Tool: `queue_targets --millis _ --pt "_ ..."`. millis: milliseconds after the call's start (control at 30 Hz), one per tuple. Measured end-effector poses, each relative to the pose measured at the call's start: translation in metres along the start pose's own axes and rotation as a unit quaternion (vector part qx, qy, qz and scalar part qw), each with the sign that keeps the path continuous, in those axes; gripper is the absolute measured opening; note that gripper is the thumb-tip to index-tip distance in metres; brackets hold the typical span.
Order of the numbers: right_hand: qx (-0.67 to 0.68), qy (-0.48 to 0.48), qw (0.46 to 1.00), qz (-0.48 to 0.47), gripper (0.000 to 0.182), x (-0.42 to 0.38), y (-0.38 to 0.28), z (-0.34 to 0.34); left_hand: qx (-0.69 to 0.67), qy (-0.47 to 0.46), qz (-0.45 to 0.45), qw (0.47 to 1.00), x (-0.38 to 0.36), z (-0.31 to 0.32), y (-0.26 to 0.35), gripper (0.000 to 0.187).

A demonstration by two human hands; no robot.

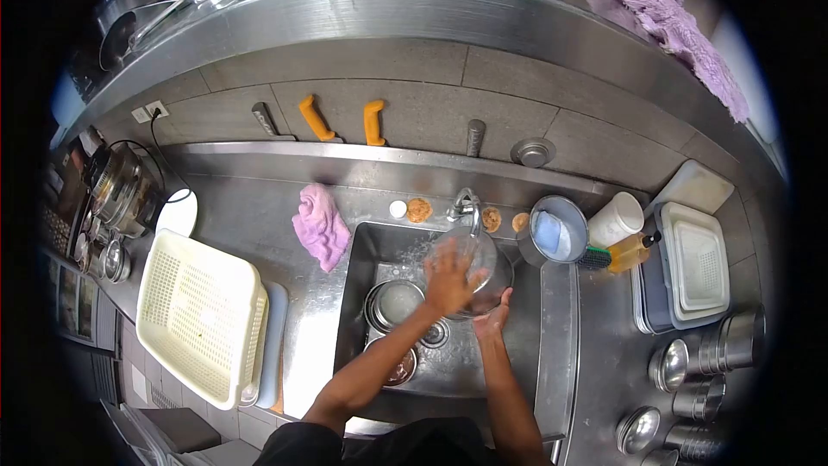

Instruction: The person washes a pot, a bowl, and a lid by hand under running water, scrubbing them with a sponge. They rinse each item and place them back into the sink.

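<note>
My right hand (493,319) grips the lower rim of a round metal bowl (490,280), tilted under the faucet (466,207) in the sink (366,250). Across the bowl's surface lies my left hand (450,280), fingers spread and slightly blurred. Water runs over the bowl and splashes to its left. Left of my left hand, a round metal pan (397,302) with liquid in it stands in the sink. Another round container (402,366) is partly hidden under my left forearm.
A pink cloth (319,226) and a cream basket (203,319) are on the left. Behind the sink are scrubbing pads (419,210). To the right stand a bucket with a blue sponge (548,233), a white container (617,217), a bottle (628,254), trays (699,263) and metal bowls (669,364).
</note>
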State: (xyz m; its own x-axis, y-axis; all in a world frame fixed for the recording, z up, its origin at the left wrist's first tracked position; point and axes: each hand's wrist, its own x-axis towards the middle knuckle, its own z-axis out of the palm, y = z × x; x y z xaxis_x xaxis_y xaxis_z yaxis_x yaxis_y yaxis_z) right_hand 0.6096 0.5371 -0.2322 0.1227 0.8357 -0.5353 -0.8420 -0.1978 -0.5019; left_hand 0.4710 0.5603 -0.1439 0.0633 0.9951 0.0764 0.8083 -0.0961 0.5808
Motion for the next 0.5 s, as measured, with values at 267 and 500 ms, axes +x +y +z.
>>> queue_targets --millis 267,500 --pt "-0.678 -0.193 0.638 -0.311 0.024 -0.060 0.020 0.065 -0.403 -0.047 -0.342 0.847 -0.025 0.008 -0.072 0.124" --pt "-0.711 -0.382 0.526 -0.268 0.029 -0.078 0.027 0.060 -0.534 -0.093 -0.405 0.736 -0.077 -0.014 -0.096 0.114"
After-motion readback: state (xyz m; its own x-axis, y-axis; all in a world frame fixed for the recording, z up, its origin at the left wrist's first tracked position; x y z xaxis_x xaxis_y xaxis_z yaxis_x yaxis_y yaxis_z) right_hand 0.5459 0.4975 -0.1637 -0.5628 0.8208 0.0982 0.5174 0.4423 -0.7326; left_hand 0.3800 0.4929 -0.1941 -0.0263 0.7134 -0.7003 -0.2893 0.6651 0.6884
